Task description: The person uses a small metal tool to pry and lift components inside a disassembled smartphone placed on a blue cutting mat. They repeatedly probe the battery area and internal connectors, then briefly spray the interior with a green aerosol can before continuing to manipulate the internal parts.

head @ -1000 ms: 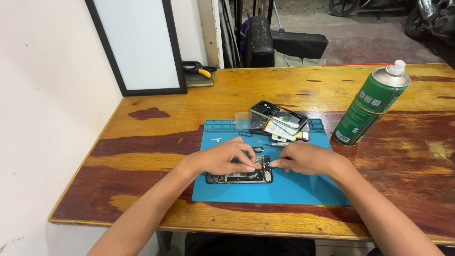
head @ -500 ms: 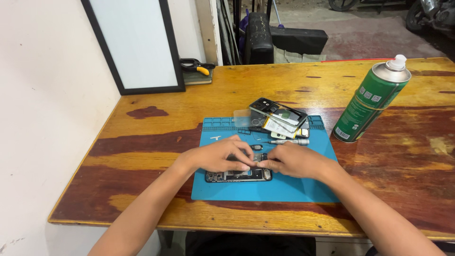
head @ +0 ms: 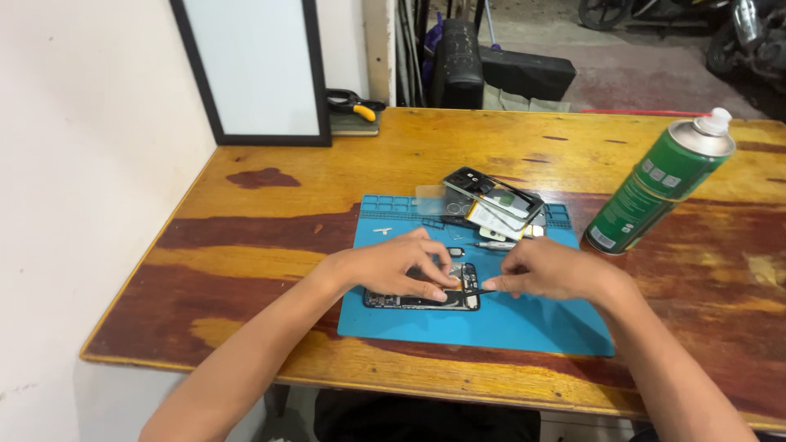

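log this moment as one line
left hand: steadies opened phone | right hand: thin tool at phone | blue mat

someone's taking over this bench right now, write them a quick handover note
Left hand: fingers press down on the opened phone, steadying it on the blue mat.
Right hand: pinches a thin dark tool, tip at the phone's right end.
Removed parts are stacked at the mat's far edge; a small screwdriver lies in front of them. A green spray can leans at the right, off the mat.
Done: phone opened, several parts out.
Left: the work inside the phone's right end; nothing is refitted yet.
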